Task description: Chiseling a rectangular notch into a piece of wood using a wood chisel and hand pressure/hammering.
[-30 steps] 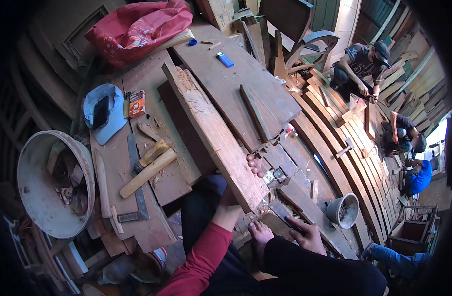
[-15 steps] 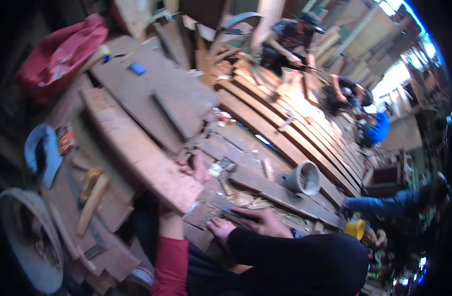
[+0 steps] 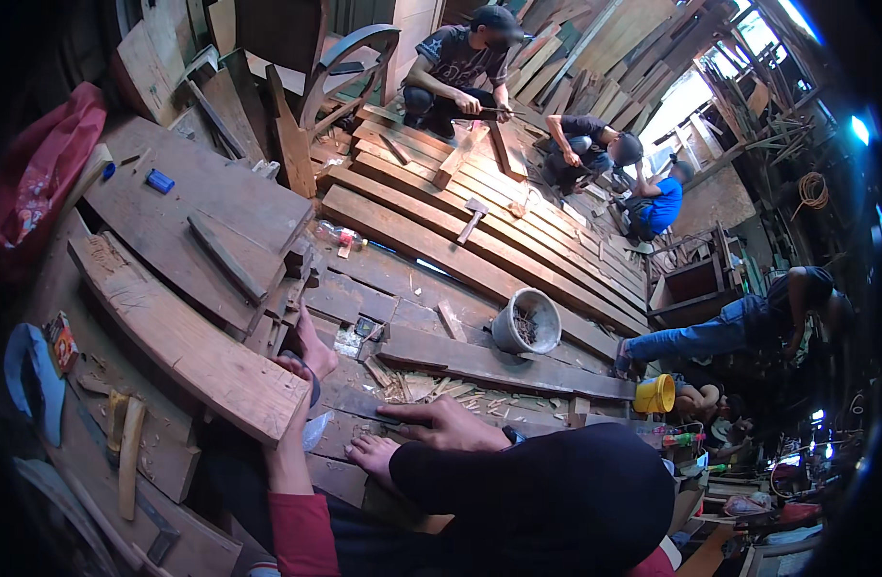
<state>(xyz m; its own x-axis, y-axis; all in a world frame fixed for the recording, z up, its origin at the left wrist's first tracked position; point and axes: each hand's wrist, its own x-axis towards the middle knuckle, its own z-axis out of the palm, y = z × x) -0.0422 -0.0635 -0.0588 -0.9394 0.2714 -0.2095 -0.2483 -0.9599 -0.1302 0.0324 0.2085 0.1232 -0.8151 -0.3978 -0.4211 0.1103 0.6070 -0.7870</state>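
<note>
My left hand [image 3: 290,450], below a red sleeve, grips the near end of a thick wooden board [image 3: 186,337]. The board slants up to the left, its pale cut end facing me; some fingers show beyond its far edge, and the palm is hidden beneath. Low over the floor, my right hand [image 3: 451,423] has its index finger stretched leftward, with nothing visible in it. A dark strip lies by its fingertip, too unclear to name. Bare toes [image 3: 372,454] are just left of that hand, and another foot [image 3: 313,344] is beyond the board's end.
A hatchet-like tool with a wooden handle [image 3: 130,457] and a metal square [image 3: 162,534] lie at left. A grey bucket [image 3: 526,322] stands ahead, near long beams [image 3: 479,255] bearing a mallet [image 3: 473,219]. A blue lighter-like object [image 3: 159,181] lies on a panel. Several people work beyond.
The view has swung so that most things sit further left and has sharpened. My left hand still grips the board; my right hand stays near the floor beside the toes.
</note>
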